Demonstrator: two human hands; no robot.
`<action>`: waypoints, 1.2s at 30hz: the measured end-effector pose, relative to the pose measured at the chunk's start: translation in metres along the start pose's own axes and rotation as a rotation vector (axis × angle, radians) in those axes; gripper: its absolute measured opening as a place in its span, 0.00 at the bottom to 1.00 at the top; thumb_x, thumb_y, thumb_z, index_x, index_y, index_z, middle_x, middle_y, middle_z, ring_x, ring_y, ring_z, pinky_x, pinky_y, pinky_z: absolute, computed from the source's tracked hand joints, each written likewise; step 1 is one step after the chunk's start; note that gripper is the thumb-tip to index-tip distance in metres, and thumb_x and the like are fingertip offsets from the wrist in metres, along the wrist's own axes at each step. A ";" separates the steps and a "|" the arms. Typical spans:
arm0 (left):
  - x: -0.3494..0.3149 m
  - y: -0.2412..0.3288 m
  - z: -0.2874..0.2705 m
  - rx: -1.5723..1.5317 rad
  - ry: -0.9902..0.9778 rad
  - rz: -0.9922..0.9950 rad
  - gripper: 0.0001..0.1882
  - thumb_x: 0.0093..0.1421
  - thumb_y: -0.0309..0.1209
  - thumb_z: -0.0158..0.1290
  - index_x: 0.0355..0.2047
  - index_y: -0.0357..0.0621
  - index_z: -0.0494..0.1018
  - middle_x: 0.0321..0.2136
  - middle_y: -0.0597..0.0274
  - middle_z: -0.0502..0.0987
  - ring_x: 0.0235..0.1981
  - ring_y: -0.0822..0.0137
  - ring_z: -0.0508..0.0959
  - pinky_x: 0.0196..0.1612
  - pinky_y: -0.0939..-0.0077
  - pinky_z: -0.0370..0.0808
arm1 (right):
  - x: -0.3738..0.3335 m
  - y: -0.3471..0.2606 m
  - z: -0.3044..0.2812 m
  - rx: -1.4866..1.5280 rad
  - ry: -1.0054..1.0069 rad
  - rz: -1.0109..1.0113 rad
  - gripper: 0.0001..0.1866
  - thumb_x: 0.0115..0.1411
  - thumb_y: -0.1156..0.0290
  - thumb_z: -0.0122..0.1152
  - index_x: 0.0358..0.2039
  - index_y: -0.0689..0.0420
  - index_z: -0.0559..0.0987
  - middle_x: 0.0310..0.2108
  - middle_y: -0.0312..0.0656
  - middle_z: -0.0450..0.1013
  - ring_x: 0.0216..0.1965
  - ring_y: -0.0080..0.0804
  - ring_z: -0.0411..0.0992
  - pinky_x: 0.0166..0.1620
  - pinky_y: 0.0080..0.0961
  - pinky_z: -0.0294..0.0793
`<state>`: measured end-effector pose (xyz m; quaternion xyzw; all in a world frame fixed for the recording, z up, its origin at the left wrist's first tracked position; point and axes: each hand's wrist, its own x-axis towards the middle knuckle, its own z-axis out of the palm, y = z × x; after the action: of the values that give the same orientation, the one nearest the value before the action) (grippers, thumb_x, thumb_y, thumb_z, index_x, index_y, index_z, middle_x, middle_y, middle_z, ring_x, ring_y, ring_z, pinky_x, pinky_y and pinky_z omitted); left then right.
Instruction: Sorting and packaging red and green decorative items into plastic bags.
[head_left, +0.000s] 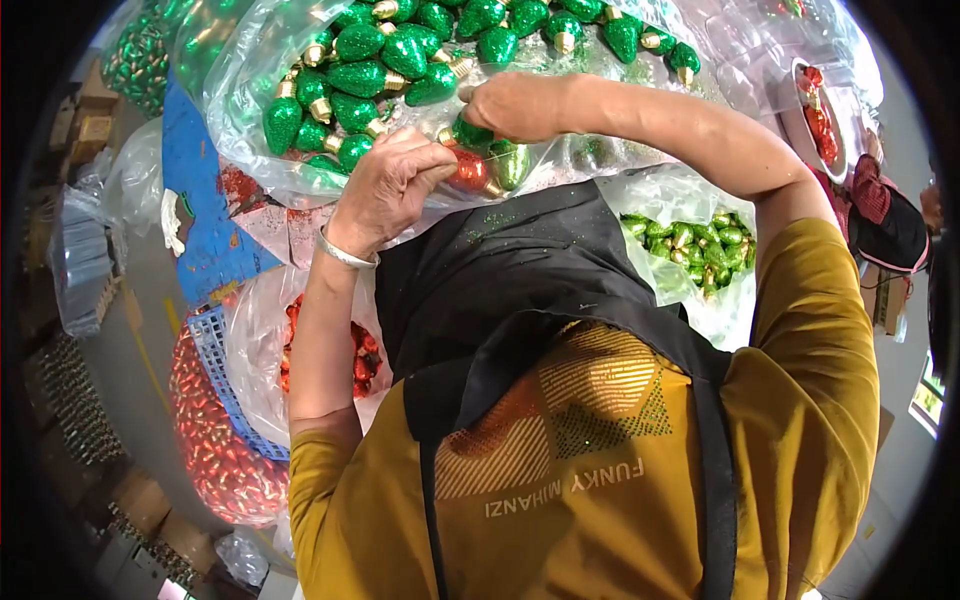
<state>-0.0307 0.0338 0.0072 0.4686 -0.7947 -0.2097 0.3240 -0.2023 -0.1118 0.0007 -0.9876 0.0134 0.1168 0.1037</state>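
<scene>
My left hand (392, 185) is closed in a pinch at what looks like the edge of a small clear plastic bag, beside a shiny red bulb ornament (470, 172). A light green bulb ornament (511, 166) lies right of the red one, with thin clear film around the two. Just above them my right hand (518, 106) bends inward, its fingers curled on a dark green glitter bulb ornament (470, 133) that they partly cover. Beyond both hands, a large clear bag (235, 110) spreads open with many green glitter bulbs (360, 78) with gold caps.
At my right, an open bag holds light green bulbs (705, 245). Red ornaments (366, 360) lie in a bag by my left forearm, near a blue crate (222, 365) and a full bag of red bulbs (215, 440). Another person's sleeve (872, 190) shows at far right.
</scene>
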 end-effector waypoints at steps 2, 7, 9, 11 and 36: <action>-0.002 0.000 0.000 -0.021 -0.006 -0.016 0.04 0.53 0.27 0.57 0.28 0.41 0.75 0.22 0.59 0.74 0.28 0.58 0.73 0.34 0.67 0.70 | 0.012 -0.003 0.000 -0.050 -0.080 0.010 0.15 0.54 0.71 0.57 0.37 0.66 0.66 0.33 0.50 0.68 0.32 0.50 0.73 0.34 0.39 0.75; -0.003 -0.007 -0.003 -0.092 -0.029 -0.019 0.04 0.53 0.24 0.57 0.28 0.38 0.74 0.24 0.59 0.75 0.30 0.60 0.74 0.37 0.70 0.70 | 0.017 -0.015 0.002 -0.121 -0.053 0.027 0.10 0.52 0.73 0.57 0.33 0.63 0.71 0.31 0.48 0.72 0.32 0.49 0.75 0.34 0.37 0.75; -0.005 -0.006 -0.003 -0.112 -0.036 -0.013 0.03 0.53 0.23 0.57 0.28 0.38 0.74 0.25 0.60 0.75 0.30 0.61 0.74 0.39 0.72 0.70 | 0.009 -0.016 0.004 -0.184 0.230 -0.132 0.09 0.48 0.74 0.59 0.31 0.62 0.75 0.28 0.47 0.76 0.31 0.48 0.75 0.34 0.39 0.75; -0.005 -0.006 -0.003 -0.114 -0.021 -0.012 0.04 0.52 0.24 0.57 0.28 0.39 0.74 0.24 0.58 0.75 0.29 0.58 0.74 0.36 0.69 0.70 | 0.020 -0.015 0.012 -0.219 0.084 -0.110 0.09 0.49 0.73 0.59 0.31 0.61 0.75 0.29 0.47 0.77 0.32 0.48 0.75 0.34 0.39 0.75; -0.018 -0.007 -0.014 0.226 -0.086 0.030 0.13 0.49 0.22 0.57 0.36 0.39 0.73 0.43 0.55 0.75 0.54 0.54 0.69 0.55 0.62 0.66 | -0.062 -0.033 -0.045 0.409 0.719 0.135 0.15 0.58 0.62 0.60 0.34 0.63 0.76 0.29 0.45 0.75 0.29 0.36 0.73 0.35 0.28 0.72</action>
<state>-0.0103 0.0453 0.0066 0.4808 -0.8333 -0.1337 0.2377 -0.2503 -0.0891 0.0646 -0.9215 0.1363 -0.2338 0.2785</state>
